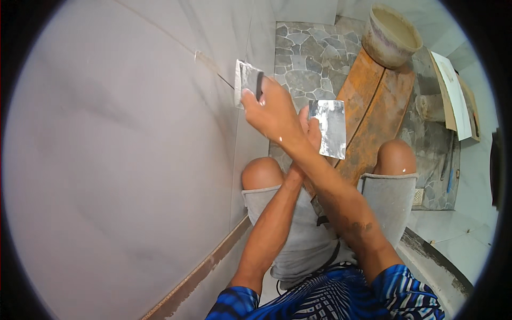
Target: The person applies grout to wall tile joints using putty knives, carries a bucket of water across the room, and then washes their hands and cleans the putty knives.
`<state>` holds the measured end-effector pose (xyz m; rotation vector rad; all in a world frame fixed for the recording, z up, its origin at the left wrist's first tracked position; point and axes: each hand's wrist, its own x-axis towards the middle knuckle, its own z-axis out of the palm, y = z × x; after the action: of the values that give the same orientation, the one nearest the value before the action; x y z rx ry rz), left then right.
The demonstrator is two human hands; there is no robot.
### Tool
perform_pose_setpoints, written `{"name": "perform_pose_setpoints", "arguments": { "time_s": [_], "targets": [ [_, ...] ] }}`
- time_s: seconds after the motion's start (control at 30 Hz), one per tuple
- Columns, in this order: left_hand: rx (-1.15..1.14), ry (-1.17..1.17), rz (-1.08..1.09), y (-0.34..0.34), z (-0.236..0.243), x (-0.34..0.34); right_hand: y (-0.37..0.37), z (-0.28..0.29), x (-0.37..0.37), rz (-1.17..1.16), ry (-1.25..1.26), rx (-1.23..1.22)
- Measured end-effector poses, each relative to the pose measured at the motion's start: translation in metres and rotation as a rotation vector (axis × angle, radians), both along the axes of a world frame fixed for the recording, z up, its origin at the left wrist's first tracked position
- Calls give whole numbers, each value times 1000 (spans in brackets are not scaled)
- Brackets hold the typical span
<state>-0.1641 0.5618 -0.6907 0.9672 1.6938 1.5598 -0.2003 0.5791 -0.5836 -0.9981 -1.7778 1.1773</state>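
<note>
The right hand (272, 109), above centre in the frame, grips a scraper (249, 79) by its dark edge, thumb on the near side; the blade, white paste along its left edge, stands at the wall (122, 160) beside a seam, though whether it touches cannot be told. The left hand (312, 128), at the centre, clasps a second blade (332, 133), which is smeared with white paste and lies just right of the fingers. The forearms cross below, the right over the left. Bare knees and grey shorts (389, 202) show in the lower middle, a blue patterned shirt (330, 293) at the lower edge. Orange-brown planks (373, 101) slant through the upper right, a stained bucket (381, 45) on their far end. Stone flooring (304, 53) fills the upper middle; a white board (453, 96) leans at the right.
</note>
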Motion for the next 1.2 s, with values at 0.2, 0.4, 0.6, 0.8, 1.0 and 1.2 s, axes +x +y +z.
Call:
{"name": "perform_pose_setpoints", "arguments": {
  "time_s": [0.2, 0.4, 0.6, 0.8, 1.0, 1.2],
  "targets": [
    [-85, -14, -52, -12, -2, 3, 7, 42, -1, 166, -13, -40],
    [347, 427, 308, -11, -25, 19, -10, 53, 33, 244, 303, 26],
    [-108, 77, -52, 1, -33, 12, -27, -24, -1, -205, 189, 547],
    [-28, 66, -77, -9, -37, 16, -45, -41, 14, 117, 242, 425],
    [-176, 93, -141, -6, -27, 22, -32, -40, -11, -163, -8, 497],
    [-2, 80, -24, -23, -35, 18, -20, 2, 32, 164, 179, -327]
  ]
}}
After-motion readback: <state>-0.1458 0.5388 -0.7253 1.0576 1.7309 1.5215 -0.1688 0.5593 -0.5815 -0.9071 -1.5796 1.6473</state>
